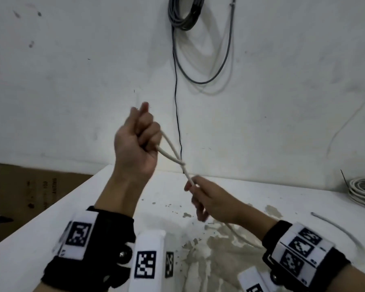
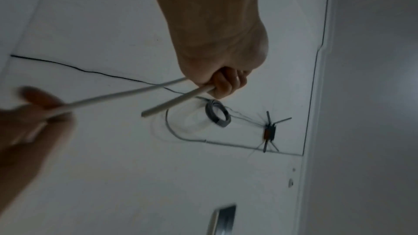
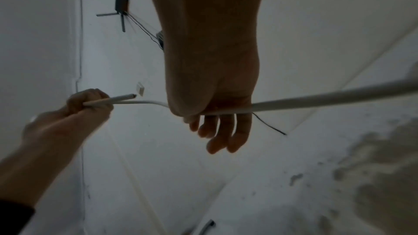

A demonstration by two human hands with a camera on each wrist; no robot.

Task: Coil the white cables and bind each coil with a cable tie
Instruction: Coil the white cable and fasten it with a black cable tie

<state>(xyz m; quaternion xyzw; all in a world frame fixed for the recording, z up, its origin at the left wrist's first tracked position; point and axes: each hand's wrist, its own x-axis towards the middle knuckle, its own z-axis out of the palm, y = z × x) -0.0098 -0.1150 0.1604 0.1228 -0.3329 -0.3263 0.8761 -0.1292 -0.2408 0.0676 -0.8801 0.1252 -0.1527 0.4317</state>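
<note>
My left hand (image 1: 138,140) is raised above the white table (image 1: 51,209) as a fist and grips a white cable (image 1: 170,148). Two strands leave the fist: the cable's short cut end (image 2: 158,109) and a longer run (image 2: 117,95) going down to my right hand (image 1: 207,199). My right hand pinches that run between thumb and forefinger, with its other fingers (image 3: 217,135) hanging loosely below. Behind the right hand the cable (image 3: 328,99) trails down toward the table. No cable tie shows.
A coil of white cable (image 1: 362,191) lies at the table's far right, with a loose grey cable piece (image 1: 337,228) in front of it. A grey cable coil (image 1: 184,13) and a thin black wire (image 1: 177,114) hang on the wall. A cardboard box (image 1: 30,186) stands left of the table.
</note>
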